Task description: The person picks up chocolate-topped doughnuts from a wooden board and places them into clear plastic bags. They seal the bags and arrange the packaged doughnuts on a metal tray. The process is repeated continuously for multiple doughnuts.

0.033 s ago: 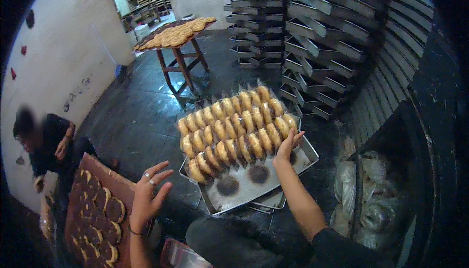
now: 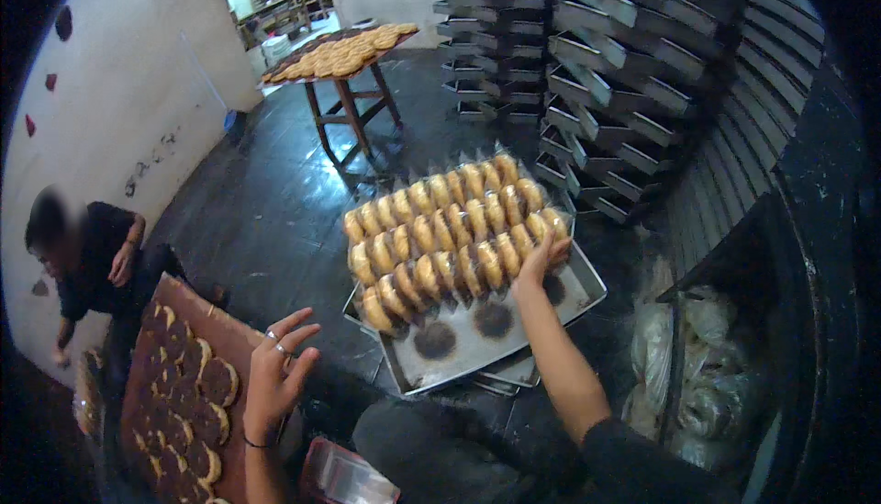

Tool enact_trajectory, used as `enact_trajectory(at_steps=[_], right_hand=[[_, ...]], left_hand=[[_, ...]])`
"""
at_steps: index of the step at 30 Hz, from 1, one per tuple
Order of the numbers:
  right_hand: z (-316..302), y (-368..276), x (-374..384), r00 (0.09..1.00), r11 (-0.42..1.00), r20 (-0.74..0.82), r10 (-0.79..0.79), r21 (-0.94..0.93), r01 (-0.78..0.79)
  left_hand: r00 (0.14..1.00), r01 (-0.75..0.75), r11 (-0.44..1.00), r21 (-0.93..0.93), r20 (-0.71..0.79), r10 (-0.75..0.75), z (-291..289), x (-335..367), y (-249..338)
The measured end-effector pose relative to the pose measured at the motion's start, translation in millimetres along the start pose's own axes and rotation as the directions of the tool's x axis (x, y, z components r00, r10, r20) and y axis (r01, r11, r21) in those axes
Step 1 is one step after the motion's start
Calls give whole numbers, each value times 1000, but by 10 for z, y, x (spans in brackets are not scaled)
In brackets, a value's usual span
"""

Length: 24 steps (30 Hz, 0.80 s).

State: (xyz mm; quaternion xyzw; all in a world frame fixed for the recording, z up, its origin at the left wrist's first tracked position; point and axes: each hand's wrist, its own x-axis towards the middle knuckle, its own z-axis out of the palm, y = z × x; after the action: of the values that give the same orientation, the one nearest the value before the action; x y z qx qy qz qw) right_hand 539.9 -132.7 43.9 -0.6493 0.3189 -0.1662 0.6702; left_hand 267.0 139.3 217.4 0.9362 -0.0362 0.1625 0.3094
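Observation:
Rows of round golden buns in clear wrappers (image 2: 440, 233) stand on edge, packed close together in a metal baking tray (image 2: 450, 362). My right hand (image 2: 541, 265) reaches over the tray to the right end of the front row. Its stretched fingers touch the last wrapped bun there. My left hand (image 2: 280, 371) is open and holds nothing, its fingers spread and rings on them. It hovers beside a reddish-brown board (image 2: 220, 316) bearing round bun halves with dark brown filling (image 2: 216, 380).
A clear plastic box with a red rim (image 2: 349, 476) lies near my legs. At the left another person (image 2: 101, 256) sits by the wall. A wooden stand (image 2: 344, 118) holds a board of buns. Stacked metal trays (image 2: 624, 91) rise at the right, above plastic bags (image 2: 711, 394).
The view has shifted slightly. My right hand's fingers sit closer against the end of the front row. The other person's lower hand has moved down. My left hand stays open.

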Motion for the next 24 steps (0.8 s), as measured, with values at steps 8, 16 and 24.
enact_trajectory(at_steps=[8,16,24], right_hand=[[-432,163,-863,928,918,226,-296,336,211],[41,483,-1537,-325,592,941,92,211,778],[315,666,-1467,-205,785,973,106,45,617]], left_hand=[[980,169,981,-99,-87,-178,-147,-825,-1],[988,150,979,-138,61,-143,374,-840,23],[754,-123,865,487,612,-238,1464,-358,144]])
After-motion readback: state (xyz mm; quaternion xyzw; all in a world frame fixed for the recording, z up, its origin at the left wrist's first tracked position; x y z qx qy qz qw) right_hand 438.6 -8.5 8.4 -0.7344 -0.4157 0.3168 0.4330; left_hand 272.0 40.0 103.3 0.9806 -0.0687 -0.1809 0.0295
